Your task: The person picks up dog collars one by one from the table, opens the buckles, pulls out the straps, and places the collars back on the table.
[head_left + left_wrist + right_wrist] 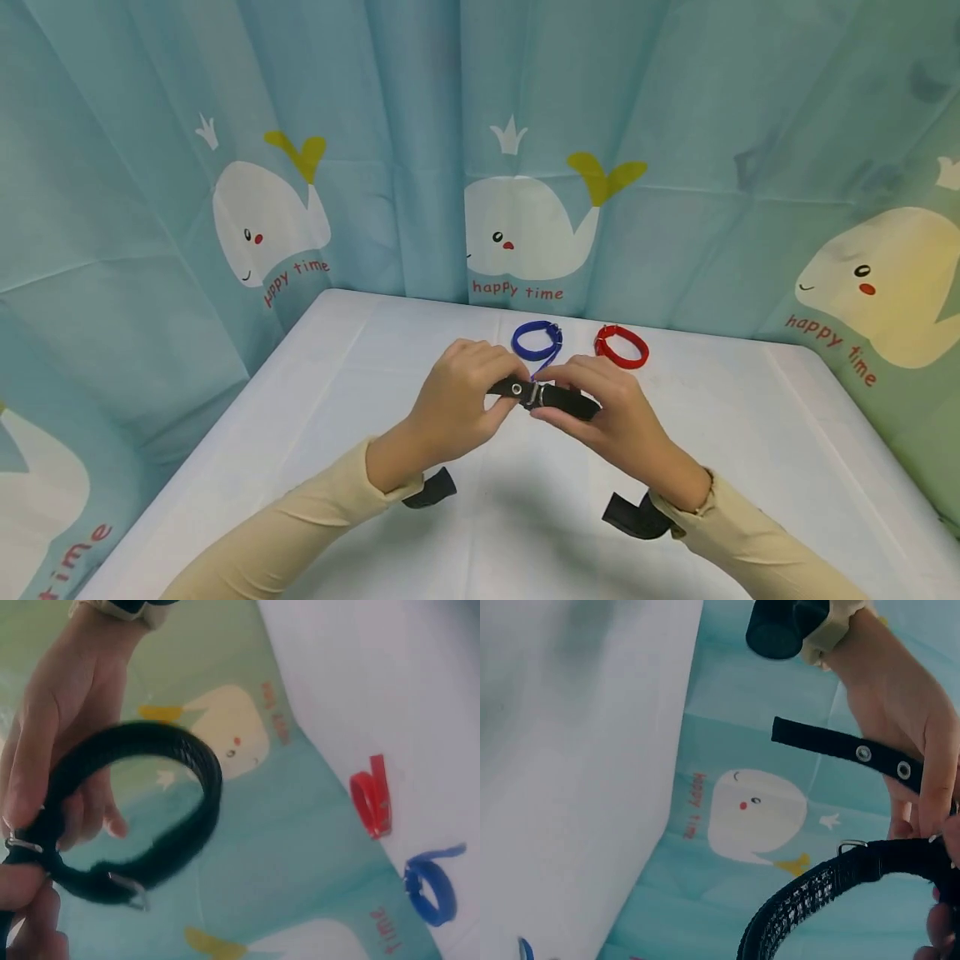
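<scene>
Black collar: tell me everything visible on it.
The black collar is a narrow band, fabric-like in look, bent into a rounded loop. It has a silvery buckle, a silvery ring and a free end with two metal-rimmed holes showing; its inner side looks mottled. Held up over the white table, it is pinched near the buckle by the left hand and right hand. Whether it is fastened is unclear.

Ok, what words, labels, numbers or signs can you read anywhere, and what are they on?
"happy time": curtain, under the left whale
"happy time": curtain, under the middle whale
"happy time": curtain, under the right whale
"time": curtain, head view's lower left, partly cut off by the frame
Black collar, blue collar, red collar: no lettering I can make out.
</scene>
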{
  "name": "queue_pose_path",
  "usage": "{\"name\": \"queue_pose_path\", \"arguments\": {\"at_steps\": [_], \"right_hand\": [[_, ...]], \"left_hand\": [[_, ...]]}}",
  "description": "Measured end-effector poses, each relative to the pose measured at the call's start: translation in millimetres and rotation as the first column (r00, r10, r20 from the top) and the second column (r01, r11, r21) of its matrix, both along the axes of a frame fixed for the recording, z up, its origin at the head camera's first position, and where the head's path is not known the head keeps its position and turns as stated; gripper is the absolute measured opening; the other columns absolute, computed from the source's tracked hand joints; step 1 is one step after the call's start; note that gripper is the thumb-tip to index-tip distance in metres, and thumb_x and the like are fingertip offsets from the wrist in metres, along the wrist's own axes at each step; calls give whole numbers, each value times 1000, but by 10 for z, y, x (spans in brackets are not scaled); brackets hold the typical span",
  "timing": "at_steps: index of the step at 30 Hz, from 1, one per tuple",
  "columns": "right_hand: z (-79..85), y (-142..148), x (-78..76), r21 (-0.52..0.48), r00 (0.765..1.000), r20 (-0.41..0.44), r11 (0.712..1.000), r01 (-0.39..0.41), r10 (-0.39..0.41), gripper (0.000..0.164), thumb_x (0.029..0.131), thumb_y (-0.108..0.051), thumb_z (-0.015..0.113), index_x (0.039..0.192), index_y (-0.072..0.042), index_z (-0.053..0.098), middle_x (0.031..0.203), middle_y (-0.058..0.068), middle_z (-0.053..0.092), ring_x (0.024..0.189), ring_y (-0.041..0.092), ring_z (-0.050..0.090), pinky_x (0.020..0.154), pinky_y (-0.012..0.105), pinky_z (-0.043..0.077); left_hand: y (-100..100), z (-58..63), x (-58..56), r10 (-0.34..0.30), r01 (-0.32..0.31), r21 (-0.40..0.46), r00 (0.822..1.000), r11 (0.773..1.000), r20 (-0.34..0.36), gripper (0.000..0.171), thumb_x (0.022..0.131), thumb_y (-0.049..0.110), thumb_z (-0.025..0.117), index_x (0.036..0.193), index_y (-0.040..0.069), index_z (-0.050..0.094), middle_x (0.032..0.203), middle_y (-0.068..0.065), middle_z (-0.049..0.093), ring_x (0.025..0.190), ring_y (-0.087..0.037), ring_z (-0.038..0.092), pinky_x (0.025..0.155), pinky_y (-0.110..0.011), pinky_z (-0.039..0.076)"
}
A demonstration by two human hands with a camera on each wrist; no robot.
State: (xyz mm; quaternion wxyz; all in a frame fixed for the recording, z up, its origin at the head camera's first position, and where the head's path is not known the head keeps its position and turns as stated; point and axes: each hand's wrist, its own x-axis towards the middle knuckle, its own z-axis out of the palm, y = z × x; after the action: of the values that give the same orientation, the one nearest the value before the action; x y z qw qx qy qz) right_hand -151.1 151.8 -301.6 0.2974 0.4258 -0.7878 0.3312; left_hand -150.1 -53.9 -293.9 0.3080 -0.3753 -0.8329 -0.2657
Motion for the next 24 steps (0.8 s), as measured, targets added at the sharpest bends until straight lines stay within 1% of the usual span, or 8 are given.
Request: {"name": "queue_pose_path", "arguments": {"at_steps": [3,6,10,15,18,21,23,24], "right_hand": [[18,1,8,10,1000,7,1000,24,-24,28,70,-10,81,93,-9,67,80,-2,66,73,8,57,69,18,48],[25,32,15,-1,997,73,999,36,-36,33,64,1,80,91,-9,64,80,-3,66,73,7,58,72,17,49],[24,49,21,-18,993,112,999,37,-35,33,64,3,80,90,-8,63,79,-3,66,75,8,60,76,14,48],[21,38,24,-13,996,81,999,44,-43,31,64,2,78,89,-8,63,80,-2,66,75,10,62,78,14,48],[17,31,23,-8,997,58,999,43,-43,32,63,3,78,90,-7,63,81,-1,66,76,11,63,80,11,47],[23,24,29,11,998,55,1000,20,-21,34,64,3,78,94,-6,63,85,0,67,78,12,63,80,8,47],[34,16,33,46,999,30,999,12,-13,34,66,0,78,96,-7,64,88,0,67,81,11,63,80,10,48],[39,12,33,67,1000,-1,998,14,-14,31,69,-3,78,97,-7,65,89,0,68,82,12,63,80,13,50]], "left_hand": [[-6,1,13,22,-22,7,1000,1000,-20,17,73,2,74,82,13,65,75,5,66,70,-9,56,77,-32,47],[-18,3,17,30,-30,16,999,999,-31,18,71,1,75,81,13,65,74,5,66,69,-9,55,76,-32,47],[-11,10,21,27,-29,-41,999,999,-41,18,73,7,75,87,13,66,78,6,67,72,-9,57,79,-33,47],[14,29,27,1,-4,-122,1000,993,-18,23,76,17,73,98,14,68,81,7,67,75,-8,59,84,-34,47],[21,37,34,-11,9,-127,1000,992,-14,24,75,24,75,97,15,70,83,7,69,78,-9,61,84,-34,46],[25,44,33,-6,2,-118,999,993,-37,26,73,32,79,92,15,72,84,6,70,78,-10,61,84,-33,46],[26,46,27,0,-7,-116,998,993,-60,28,71,34,81,90,15,73,82,7,71,76,-9,61,83,-32,46],[26,45,22,4,-13,-117,997,993,-75,28,70,34,81,88,15,73,81,7,71,75,-9,60,83,-32,46]]}}
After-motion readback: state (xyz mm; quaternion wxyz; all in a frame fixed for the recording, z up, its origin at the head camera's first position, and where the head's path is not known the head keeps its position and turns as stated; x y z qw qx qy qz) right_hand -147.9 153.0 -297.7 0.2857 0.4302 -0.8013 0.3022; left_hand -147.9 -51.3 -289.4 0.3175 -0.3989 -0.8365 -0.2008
